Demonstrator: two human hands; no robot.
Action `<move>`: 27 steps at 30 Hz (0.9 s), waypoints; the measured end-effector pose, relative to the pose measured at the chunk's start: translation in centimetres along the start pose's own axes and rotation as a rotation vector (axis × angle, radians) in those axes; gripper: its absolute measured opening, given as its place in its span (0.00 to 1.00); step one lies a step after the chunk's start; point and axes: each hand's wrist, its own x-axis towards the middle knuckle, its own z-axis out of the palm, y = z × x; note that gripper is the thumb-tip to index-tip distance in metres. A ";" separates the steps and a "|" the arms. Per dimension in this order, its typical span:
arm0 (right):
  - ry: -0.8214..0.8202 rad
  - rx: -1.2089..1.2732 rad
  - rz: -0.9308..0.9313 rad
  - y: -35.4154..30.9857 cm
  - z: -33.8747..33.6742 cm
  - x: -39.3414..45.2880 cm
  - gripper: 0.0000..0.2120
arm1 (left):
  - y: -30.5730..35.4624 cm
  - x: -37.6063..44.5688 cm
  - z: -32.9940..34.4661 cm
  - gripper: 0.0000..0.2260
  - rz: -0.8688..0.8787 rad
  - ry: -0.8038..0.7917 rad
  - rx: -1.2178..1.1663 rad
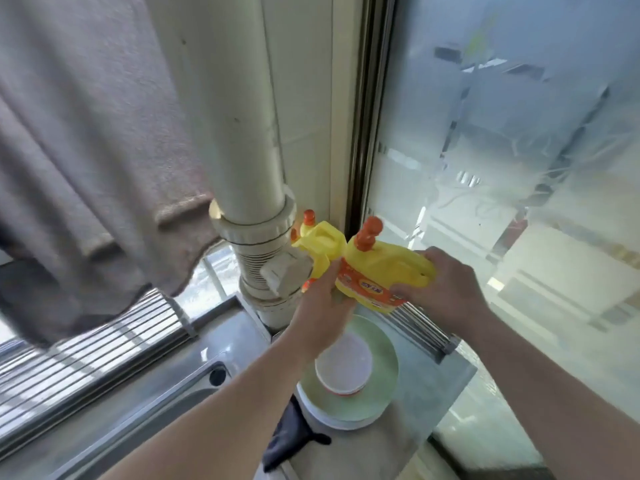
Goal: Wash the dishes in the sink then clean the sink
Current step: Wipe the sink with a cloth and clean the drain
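Observation:
A yellow dish-soap bottle (pixel 382 268) with an orange pump top and orange label is held tilted above the counter. My right hand (pixel 446 292) grips its handle side. My left hand (pixel 323 306) holds its lower left edge from below. A second yellow bottle (pixel 320 245) with an orange cap stands behind it, beside the white pipe. Below the hands, a small white bowl with a red rim (pixel 344 365) sits on a pale green plate (pixel 382 375), which lies on a white plate (pixel 332 422). The steel sink rim (pixel 145 386) runs along the lower left.
A thick white drain pipe (pixel 249 161) rises at centre. A grey towel (pixel 86 150) hangs at the left over a metal drying rack (pixel 86 344). A dark cloth (pixel 289 438) lies by the plates. Frosted glass (pixel 502 168) fills the right side.

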 end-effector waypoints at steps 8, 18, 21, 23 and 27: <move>-0.133 -0.179 0.015 4.9 6.1 8.3 0.23 | -3.3 6.5 3.2 0.24 -0.228 -0.071 -0.129; -0.148 -0.085 0.060 8.6 10.5 10.3 0.19 | -5.5 9.5 6.3 0.26 -0.336 -0.060 -0.119; -0.147 -0.035 0.083 8.5 10.0 10.1 0.25 | -5.3 8.5 5.8 0.23 -0.339 0.004 -0.094; -0.129 0.009 0.081 7.9 9.2 9.4 0.32 | -5.2 6.9 5.1 0.17 -0.350 0.115 -0.052; 0.072 0.093 -0.119 5.5 8.8 6.0 0.26 | -7.4 2.3 2.8 0.10 -0.369 0.381 0.031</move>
